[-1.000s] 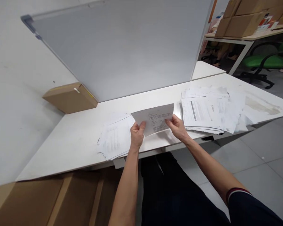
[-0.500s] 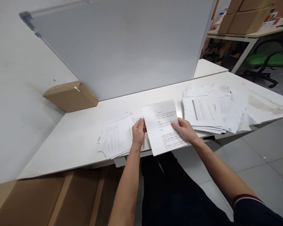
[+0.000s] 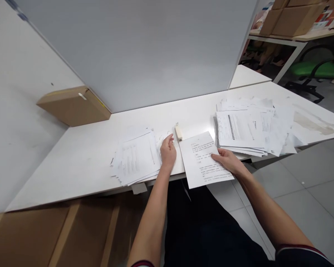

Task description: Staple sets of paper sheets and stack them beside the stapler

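My right hand (image 3: 227,162) grips the right edge of a printed sheet (image 3: 202,159), thumb on top; the sheet lies at the front edge of the white table (image 3: 80,155) and overhangs it. My left hand (image 3: 168,151) has let go and rests on the table between the sheet and a left pile of papers (image 3: 135,157), fingers loosely curled and reaching toward a small cream stapler (image 3: 178,132) just beyond them. A larger, messy stack of printed papers (image 3: 250,128) lies to the right of the sheet.
A big whiteboard (image 3: 144,52) stands upright along the back of the table. A cardboard box (image 3: 72,105) sits at the back left, more cardboard (image 3: 58,233) lies under the table's left. Boxes on a shelf (image 3: 295,18) and a green chair (image 3: 317,70) are at far right.
The sheet, held up in both hands a second ago, has been lowered onto the table edge. My left hand released it and moved toward the stapler, now uncovered.
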The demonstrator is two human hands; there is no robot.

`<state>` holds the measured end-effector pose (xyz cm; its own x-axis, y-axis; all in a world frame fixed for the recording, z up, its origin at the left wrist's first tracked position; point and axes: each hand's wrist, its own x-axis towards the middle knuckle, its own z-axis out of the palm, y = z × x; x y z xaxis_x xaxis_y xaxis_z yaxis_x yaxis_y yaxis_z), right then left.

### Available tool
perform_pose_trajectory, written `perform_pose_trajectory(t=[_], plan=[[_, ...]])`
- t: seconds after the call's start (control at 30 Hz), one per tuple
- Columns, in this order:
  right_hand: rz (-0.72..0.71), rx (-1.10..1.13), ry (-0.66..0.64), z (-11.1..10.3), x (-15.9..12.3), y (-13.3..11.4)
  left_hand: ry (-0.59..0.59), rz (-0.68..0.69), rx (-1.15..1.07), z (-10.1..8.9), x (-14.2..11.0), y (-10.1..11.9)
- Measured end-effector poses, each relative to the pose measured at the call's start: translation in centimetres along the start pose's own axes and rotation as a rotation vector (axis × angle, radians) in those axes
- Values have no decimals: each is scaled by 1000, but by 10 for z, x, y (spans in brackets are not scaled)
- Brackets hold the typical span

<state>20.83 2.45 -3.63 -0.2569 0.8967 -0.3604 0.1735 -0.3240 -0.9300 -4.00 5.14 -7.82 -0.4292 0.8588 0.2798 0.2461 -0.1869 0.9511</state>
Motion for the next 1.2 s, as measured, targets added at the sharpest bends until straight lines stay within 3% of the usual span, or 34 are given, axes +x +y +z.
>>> perform_pose_trajectory(t=[0.33,0.9,1.07,1.2], plan=[[-29,-100,73,3,9,-2,-153,151,210,0,-2,9],[-27,-145,39,3,15,0,-164,242,565,5,-4,6],[7,-81,45,-2,3,-6,-166,260,552,3,-4,6],[22,112,54,-10,-16,-24,-175,239,540,4,-3,7]])
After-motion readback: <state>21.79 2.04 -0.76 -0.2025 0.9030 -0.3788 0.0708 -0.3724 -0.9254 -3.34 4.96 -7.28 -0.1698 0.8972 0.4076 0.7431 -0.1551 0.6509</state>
